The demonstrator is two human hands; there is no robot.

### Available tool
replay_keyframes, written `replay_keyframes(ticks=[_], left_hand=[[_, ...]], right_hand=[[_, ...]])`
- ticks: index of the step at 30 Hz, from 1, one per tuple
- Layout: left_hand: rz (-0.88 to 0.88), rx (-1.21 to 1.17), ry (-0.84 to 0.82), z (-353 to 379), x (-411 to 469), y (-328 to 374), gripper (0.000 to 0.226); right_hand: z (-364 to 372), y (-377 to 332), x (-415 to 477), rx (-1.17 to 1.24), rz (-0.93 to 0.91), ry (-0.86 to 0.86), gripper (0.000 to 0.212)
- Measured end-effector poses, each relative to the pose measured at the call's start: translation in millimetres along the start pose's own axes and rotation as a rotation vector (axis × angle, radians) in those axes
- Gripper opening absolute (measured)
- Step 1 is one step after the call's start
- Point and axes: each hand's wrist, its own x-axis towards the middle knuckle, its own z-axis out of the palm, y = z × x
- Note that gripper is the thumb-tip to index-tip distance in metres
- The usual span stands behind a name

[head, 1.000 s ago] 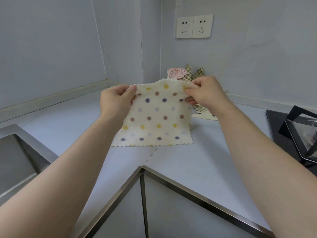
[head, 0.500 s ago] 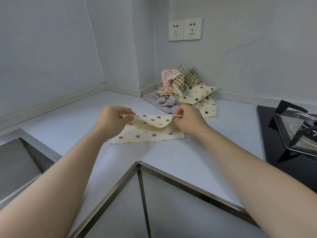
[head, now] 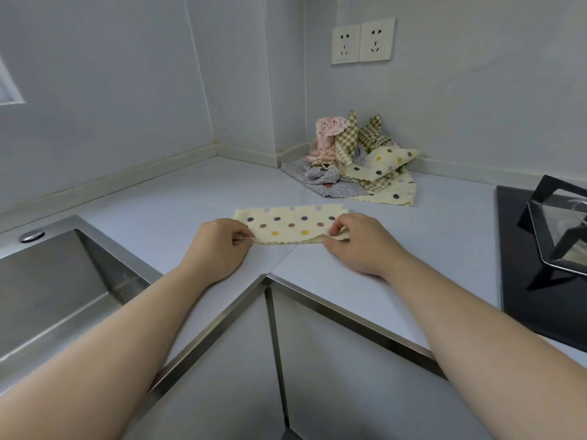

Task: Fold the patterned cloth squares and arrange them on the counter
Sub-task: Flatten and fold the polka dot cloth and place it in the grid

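Note:
A cream cloth square with coloured polka dots lies folded in half as a long strip on the grey counter, near the inner corner edge. My left hand pinches its near left corner. My right hand pinches the near right corner, where the top layer is slightly lifted. A heap of unfolded patterned cloths, pink floral, green check, grey dotted and cream dotted, sits in the wall corner behind.
A steel sink is sunk into the counter at left. A black hob with a pan support is at right. Two wall sockets are above the heap. The counter's metal front edge angles inward below my hands.
The cloth was held up open, then its top edge was brought down toward me; it now lies folded in half on the counter with both hands at the near corners.

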Motion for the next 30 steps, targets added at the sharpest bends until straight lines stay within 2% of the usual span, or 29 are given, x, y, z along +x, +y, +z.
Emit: replay_keyframes(ticks=[3, 6, 8, 12, 15, 22, 26, 30], left_hand=[[0.009, 0.008, 0.022, 1, -3, -2, 0.008], [0.079, 0.148, 0.102, 2, -3, -6, 0.01], [0.132, 0.161, 0.131, 0, -1, -9, 0.007], [0.258, 0.099, 0.069, -2, 2, -16, 0.009], [0.221, 0.077, 0.026, -3, 1, -15, 0.013], [0.161, 0.129, 0.035, -1, 3, -11, 0.012], [0.195, 0.097, 0.081, 2, 3, -9, 0.015], [0.164, 0.037, -0.028, 2, 3, -8, 0.019]], right_hand=[[1, 4, 1, -0.002, 0.002, 0.001, 0.024], [-3, 8, 2, -0.029, 0.005, -0.008, 0.027], [-5, 11, 3, -0.046, -0.001, 0.007, 0.023], [-6, 18, 6, -0.034, -0.058, 0.057, 0.017], [-7, 18, 7, -0.092, -0.106, 0.029, 0.02], [-10, 11, 9, -0.232, -0.039, 0.018, 0.027], [-5, 7, 7, -0.176, -0.178, -0.004, 0.029], [1, 0, 10, -0.133, -0.112, -0.064, 0.03]])
